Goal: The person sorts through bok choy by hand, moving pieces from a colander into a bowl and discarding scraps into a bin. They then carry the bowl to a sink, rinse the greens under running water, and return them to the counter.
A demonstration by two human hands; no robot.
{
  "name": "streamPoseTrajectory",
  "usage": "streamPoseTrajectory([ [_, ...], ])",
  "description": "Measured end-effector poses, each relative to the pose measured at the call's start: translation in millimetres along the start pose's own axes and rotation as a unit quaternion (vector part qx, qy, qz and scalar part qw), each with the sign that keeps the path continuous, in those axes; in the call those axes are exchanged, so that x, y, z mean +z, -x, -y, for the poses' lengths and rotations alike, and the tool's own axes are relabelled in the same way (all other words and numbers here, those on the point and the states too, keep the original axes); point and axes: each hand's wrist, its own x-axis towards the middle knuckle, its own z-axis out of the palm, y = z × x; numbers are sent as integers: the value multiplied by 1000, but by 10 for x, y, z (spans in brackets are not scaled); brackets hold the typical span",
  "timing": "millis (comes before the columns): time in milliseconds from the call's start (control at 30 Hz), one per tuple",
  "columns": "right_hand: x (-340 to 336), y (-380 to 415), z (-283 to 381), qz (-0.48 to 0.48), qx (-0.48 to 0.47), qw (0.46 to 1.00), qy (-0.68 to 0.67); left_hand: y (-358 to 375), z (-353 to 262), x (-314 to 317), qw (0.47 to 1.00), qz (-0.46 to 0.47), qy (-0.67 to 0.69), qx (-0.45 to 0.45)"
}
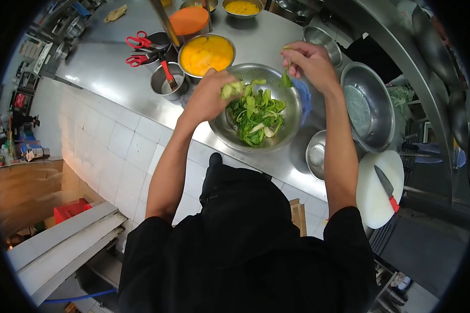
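Black shirt nearest, greens above a colander

Below the black cloth shirt [240, 250]'s view, the left hand [206, 99] grasped pale-green stems [231, 89]; the right hand [309, 58] pinched a dark-green leaf [285, 80] over the perforated steel colander [292, 117]. Light fingertip pressure seemed wise, avoiding bruising. The leaf pointed downward, long axis near-vertical in view.

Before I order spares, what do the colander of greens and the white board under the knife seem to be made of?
The colander looks like metal, probably stainless steel, with a satin finish: grey sheen and small punched holes. The board looks like plastic, fairly matte: evenly white, no wood grain showing.
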Motion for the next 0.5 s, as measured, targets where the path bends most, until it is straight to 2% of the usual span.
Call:
streamPoseTrajectory([
  [33,-50,-15,-108,15,-22,994,-107,-17,-48,-35,992,-28,114,-46],
  [67,-74,-42,-289,51,-5,982,-184,-35,-83,-66,968,-57,227,-91],
  [100,-19,-52,-539,54,-3,982,-182,-32,-103,-90,967,-60,228,-93],
  [133,59,-49,-813,10,-150,984,90,-15,-124,-111,928,-73,339,-137],
  [167,156,-33,-759,-36,-284,891,353,-1,-130,-125,875,-85,443,-177],
  [200,174,136,-701,-38,-167,884,436,15,-90,-103,877,-116,449,-129],
  [233,232,230,-552,-35,-167,884,436,25,-65,-79,876,-117,450,-131],
  [300,361,365,-356,116,57,920,371,56,-24,-26,743,-154,634,-148],
  [333,533,494,-265,179,112,874,438,76,14,6,743,-154,634,-153],
  [367,683,600,-202,238,165,816,501,76,50,43,713,-174,660,-162],
  [400,785,658,-325,237,168,816,500,61,69,69,681,-193,686,-168],
  [467,950,762,-649,225,108,793,556,56,71,91,685,-188,684,-166],
  [500,876,766,-688,226,108,791,558,57,74,90,691,-189,678,-165],
])
